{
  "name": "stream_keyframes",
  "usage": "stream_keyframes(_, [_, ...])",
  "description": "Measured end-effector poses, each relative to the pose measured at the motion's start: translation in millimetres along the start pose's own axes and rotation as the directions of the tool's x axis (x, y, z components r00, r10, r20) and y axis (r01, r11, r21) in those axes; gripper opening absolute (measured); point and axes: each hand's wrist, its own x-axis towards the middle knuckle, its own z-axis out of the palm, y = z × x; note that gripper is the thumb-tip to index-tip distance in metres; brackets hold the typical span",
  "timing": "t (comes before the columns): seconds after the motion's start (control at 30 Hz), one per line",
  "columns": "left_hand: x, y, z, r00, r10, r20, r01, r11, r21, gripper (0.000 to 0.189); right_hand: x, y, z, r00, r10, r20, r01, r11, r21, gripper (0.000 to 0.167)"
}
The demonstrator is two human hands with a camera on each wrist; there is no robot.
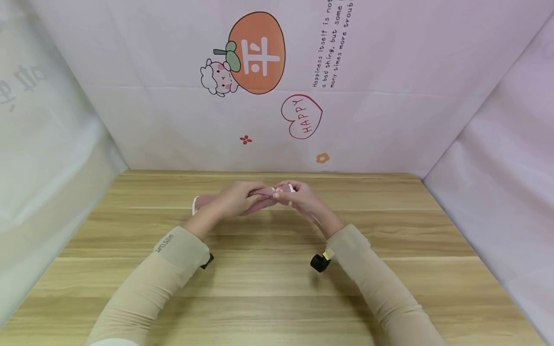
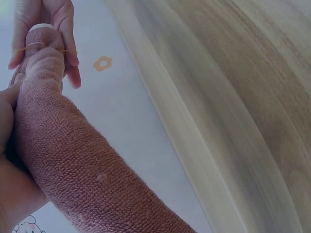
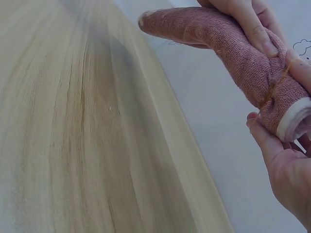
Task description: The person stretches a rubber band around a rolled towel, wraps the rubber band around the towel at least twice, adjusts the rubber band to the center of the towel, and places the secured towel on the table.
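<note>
A dusty-pink terry towel (image 2: 92, 150), rolled into a long tube with white-edged ends, hangs bent between my hands over the far part of the table. My left hand (image 1: 235, 198) grips the roll along its middle, thumb pressed on top in the right wrist view. At the other end my right hand (image 1: 304, 198) has its fingers on both sides of the roll. A thin orange-brown rubber band (image 3: 272, 88) cinches the towel near that end. In the left wrist view, the band stretches out to the right hand's fingers on either side.
The wood-grain table (image 1: 259, 298) runs back to a white cloth wall (image 1: 173, 120) with printed cartoons and lettering. White cloth also hangs on both sides. Small black wrist cameras (image 1: 319, 263) stick out below the sleeves.
</note>
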Motion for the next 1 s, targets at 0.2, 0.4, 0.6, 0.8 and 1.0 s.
stream_keyframes(0.2, [1.0, 0.5, 2.0, 1.0, -0.02, -0.004, 0.02, 1.0, -0.006, 0.023, -1.2, 0, 0, 1.0, -0.013, -0.009, 0.014, 0.997, 0.07, 0.012])
stream_keyframes(0.4, [2.2, -0.3, 4.8, 1.0, -0.007, -0.021, 0.007, 1.0, -0.008, 0.024, -2.0, 1, 0, 0.999, -0.046, -0.023, 0.048, 0.994, 0.1, 0.011])
stream_keyframes(0.6, [3.7, 2.8, 6.8, 0.999, -0.015, -0.038, 0.014, 1.0, -0.012, 0.026, -3.2, 1, 0, 0.996, -0.075, -0.038, 0.08, 0.987, 0.137, 0.011])
stream_keyframes(0.8, [3.5, 3.6, 9.5, 0.998, -0.024, -0.053, 0.023, 1.0, -0.014, 0.023, -3.2, 2, 0, 0.997, -0.064, -0.032, 0.067, 0.991, 0.119, 0.01])
stream_keyframes(1.0, [2.7, 3.7, 11.0, 0.997, -0.048, -0.054, 0.047, 0.998, -0.029, 0.023, -3.6, 2, 2, 0.998, -0.047, -0.051, 0.053, 0.991, 0.125, 0.01])
